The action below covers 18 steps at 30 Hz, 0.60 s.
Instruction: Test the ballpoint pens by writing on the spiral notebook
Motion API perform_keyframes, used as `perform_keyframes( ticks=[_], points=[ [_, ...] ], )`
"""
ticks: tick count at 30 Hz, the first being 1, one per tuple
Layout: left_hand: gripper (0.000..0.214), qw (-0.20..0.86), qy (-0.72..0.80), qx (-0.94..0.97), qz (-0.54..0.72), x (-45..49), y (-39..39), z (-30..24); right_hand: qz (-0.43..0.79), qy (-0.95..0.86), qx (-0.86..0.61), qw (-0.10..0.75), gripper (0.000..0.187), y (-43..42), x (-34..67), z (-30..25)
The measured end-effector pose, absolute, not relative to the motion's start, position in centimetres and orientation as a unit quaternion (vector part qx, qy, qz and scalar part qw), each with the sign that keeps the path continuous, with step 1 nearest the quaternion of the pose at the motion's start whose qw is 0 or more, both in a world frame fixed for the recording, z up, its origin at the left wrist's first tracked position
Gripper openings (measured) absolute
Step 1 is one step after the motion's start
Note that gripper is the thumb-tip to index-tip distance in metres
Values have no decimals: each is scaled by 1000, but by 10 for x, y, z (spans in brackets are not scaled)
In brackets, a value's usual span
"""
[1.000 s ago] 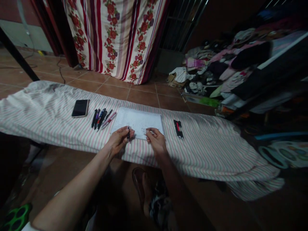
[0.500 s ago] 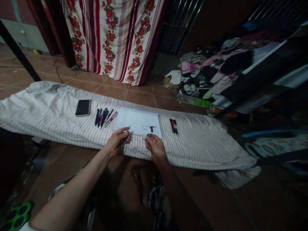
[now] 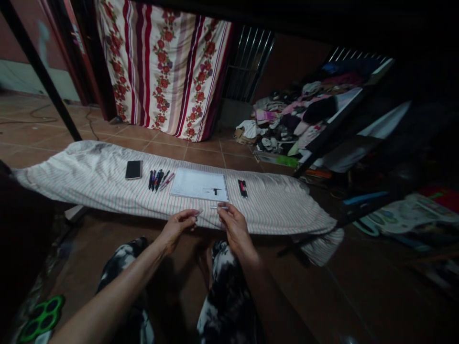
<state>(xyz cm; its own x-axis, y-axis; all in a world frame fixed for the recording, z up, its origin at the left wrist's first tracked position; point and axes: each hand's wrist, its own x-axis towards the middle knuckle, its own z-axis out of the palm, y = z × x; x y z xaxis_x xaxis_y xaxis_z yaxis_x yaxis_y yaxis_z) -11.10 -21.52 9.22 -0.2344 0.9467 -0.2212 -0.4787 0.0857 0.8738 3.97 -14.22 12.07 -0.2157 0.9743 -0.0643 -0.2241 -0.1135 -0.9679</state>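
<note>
My left hand (image 3: pixel 182 222) is in front of the notebook's near edge, thumb and fingers pinched on a small pale piece (image 3: pixel 200 210) too small to name. Facing it, my right hand (image 3: pixel 234 222) pinches a slim pale stick-like piece (image 3: pixel 214 207) that points left. A gap separates the two pieces. Just beyond my hands lies an open spiral notebook (image 3: pixel 195 181) with faint writing, its wire binding on the right. Small black parts (image 3: pixel 216 191) rest on its lower right, one of them a thin dark strip.
Several pens (image 3: pixel 158 179) lie left of the notebook, and a few black and red pens (image 3: pixel 243 188) to its right. A dark phone (image 3: pixel 134 169) is farther left on the striped cloth (image 3: pixel 96 191). Heaped clothes (image 3: pixel 287 117) and a flowered curtain (image 3: pixel 163 71) stand behind.
Both hands have drawn back from the notebook toward me, and the pale pieces in them now show more clearly. The view has shifted, bringing my patterned trousers further into sight.
</note>
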Motion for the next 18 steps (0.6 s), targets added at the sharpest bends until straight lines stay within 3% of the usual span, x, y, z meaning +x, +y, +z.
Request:
perform_keyframes(
  ticks=[18],
  points=[
    [36,522,461,345,629,-53,-314,149,644,-531,-326,444,33,-248,89,184]
  ],
)
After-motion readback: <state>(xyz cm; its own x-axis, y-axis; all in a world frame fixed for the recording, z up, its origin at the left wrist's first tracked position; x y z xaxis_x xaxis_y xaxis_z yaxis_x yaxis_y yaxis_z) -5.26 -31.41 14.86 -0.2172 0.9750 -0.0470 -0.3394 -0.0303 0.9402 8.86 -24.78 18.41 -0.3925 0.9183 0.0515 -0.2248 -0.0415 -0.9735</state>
